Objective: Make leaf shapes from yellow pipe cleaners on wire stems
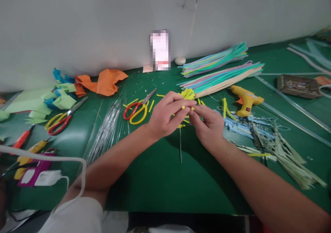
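On my feed the work looks partway along, by my judgement: short yellow bits [151, 106] lie beside the scissors [144, 102], apparently cut already, while the yellow piece [183, 107] is between the fingertips over the middle of the table [160, 177] and seems unfinished. I see the left hand [169, 115] curled, thumb and fingers pinched together on that piece; the right hand [210, 123] meets it, thumb against forefinger, gripping what seems to be the same piece. The two bundles of coloured stems, upper [214, 61] and lower [222, 77], lie behind the hands and look largely unused, and the glue gun [245, 101] rests on its side, held by nobody. Fingers hide most of the piece from me, so I can't make out its shape, nor whether the thin strand [180, 145] hanging below joins it. A yellow bunch [188, 94] is half covered behind the knuckles, the phone [160, 48] is blurred out, and the right edge crops some clear strips [292, 103].
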Available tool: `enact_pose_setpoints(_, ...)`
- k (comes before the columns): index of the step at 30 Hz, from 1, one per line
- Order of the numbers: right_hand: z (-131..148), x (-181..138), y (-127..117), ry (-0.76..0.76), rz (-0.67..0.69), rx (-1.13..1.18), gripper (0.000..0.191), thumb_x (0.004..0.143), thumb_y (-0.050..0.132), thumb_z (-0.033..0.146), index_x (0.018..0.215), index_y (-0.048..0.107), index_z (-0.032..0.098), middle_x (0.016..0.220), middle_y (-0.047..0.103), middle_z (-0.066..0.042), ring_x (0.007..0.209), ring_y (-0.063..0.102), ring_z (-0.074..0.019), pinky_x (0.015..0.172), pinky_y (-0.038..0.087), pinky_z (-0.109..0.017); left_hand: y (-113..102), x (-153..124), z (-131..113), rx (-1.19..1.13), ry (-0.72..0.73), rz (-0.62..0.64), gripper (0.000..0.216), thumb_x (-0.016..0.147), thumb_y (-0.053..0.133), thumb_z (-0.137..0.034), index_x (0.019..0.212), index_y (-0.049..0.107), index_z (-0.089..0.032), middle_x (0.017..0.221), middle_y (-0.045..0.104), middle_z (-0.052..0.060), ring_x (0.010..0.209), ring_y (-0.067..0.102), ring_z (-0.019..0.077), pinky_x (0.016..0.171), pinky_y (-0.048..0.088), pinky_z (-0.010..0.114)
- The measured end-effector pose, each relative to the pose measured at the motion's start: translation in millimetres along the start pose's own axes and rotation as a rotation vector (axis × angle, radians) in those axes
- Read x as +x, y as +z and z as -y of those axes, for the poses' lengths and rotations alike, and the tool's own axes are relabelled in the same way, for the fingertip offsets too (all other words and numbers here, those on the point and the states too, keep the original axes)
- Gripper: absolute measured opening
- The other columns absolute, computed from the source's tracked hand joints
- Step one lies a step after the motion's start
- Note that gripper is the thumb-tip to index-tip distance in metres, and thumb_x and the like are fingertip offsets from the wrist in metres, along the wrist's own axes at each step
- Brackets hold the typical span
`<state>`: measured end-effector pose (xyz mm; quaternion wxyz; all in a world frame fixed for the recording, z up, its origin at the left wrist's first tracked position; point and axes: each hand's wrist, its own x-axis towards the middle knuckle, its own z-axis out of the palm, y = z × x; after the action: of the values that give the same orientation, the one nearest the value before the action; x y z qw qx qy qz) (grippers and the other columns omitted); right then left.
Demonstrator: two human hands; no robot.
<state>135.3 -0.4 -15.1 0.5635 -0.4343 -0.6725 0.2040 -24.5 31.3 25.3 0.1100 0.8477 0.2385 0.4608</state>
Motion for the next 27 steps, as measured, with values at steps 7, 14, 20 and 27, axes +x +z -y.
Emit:
enact_pose_setpoints(7, -3, 1, 2, -0.039, -0.138, -0.070, 0.020, 0.091, 0.057, 0.027, 0.101, 0.074, 0.031, 0.084, 0.060, -0.003, 0.081, 0.059, -0.0178, 0.070, 0.049, -0.035, 3, -4, -1, 0.039, -0.054, -0.112, 0.024, 0.094, 0.053, -0.021, 0.116, 0.063, -0.021, 0.094, 0.071, 0.002, 0.077, 0.064, 0.0092, 0.071, 0.055, 0.023)
enact_pose_setpoints(14, -5, -1, 4, -0.046, -0.111, 0.012, 0.022, 0.088, 0.062, 0.025, 0.109, 0.068, 0.031, 0.093, 0.066, -0.003, 0.085, 0.063, -0.0185, 0.075, 0.053, -0.037, 4, -3, -2, 0.087, 0.041, -0.097, 0.014, 0.091, 0.059, -0.017, 0.101, 0.067, -0.020, 0.097, 0.071, 0.003, 0.090, 0.067, 0.0120, 0.082, 0.056, 0.027)
enact_pose_setpoints(20, -10, -5, 9, 0.024, -0.148, 0.181, 0.038, 0.086, 0.064, 0.028, 0.123, 0.055, 0.031, 0.088, 0.064, -0.001, 0.075, 0.063, -0.0178, 0.073, 0.057, -0.038, 5, -4, -6, 0.060, -0.032, -0.056, 0.012, 0.090, 0.060, -0.018, 0.100, 0.068, -0.019, 0.094, 0.071, 0.004, 0.082, 0.066, 0.0106, 0.073, 0.056, 0.023)
enact_pose_setpoints(27, -9, -5, 8, 0.002, -0.144, 0.142, 0.031, 0.085, 0.063, 0.025, 0.115, 0.058, 0.028, 0.089, 0.066, -0.002, 0.080, 0.065, -0.0179, 0.076, 0.057, -0.037, 5, 3, -8, -0.041, -0.181, -0.001, 0.008, 0.087, 0.063, -0.019, 0.093, 0.069, -0.017, 0.088, 0.069, 0.003, 0.076, 0.063, 0.0100, 0.067, 0.054, 0.022)
